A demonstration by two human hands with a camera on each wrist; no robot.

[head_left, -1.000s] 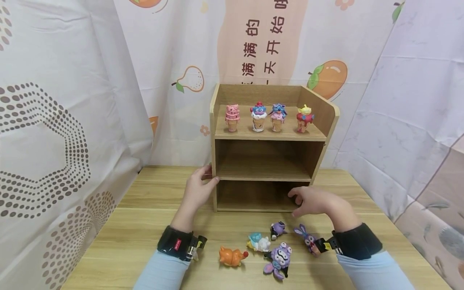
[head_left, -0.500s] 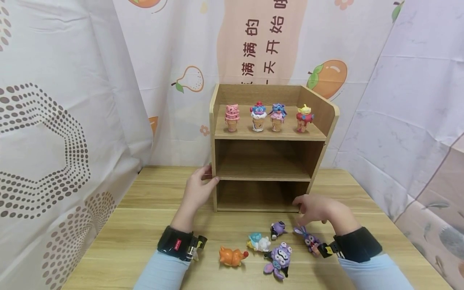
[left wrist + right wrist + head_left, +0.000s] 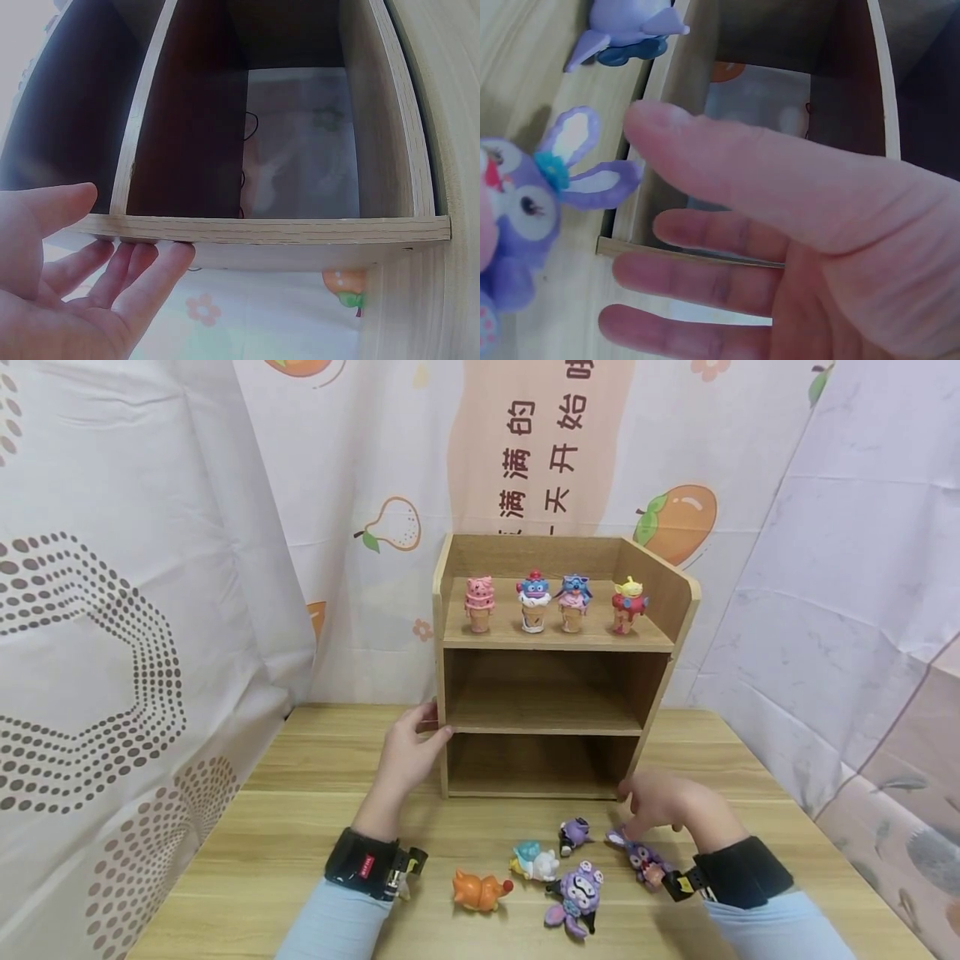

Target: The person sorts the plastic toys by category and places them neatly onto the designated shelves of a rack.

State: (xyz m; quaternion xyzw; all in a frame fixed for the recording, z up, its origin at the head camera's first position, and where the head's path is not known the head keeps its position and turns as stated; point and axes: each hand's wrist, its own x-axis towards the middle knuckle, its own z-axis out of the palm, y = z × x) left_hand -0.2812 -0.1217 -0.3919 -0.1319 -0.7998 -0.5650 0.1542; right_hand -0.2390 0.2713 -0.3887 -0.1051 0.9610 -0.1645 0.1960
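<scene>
Here the wooden shelf (image 3: 555, 668) is steadied at its left edge by the left hand (image 3: 408, 752), fingers straight, while the right hand (image 3: 656, 802), fingers relaxed and empty, is lowered before the shelf over the purple rabbit figurine (image 3: 636, 857).

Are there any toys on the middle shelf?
No, the middle shelf is bare; the four ice-cream figures stand on the top shelf.

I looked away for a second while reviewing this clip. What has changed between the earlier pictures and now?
The right hand has drawn back from the mouth of the shelf unit's bottom compartment, towards the person and down to the purple bunny figure on the table; whether it touches it is unclear. The left hand stays against the unit's left side. The figures have not moved.
</scene>
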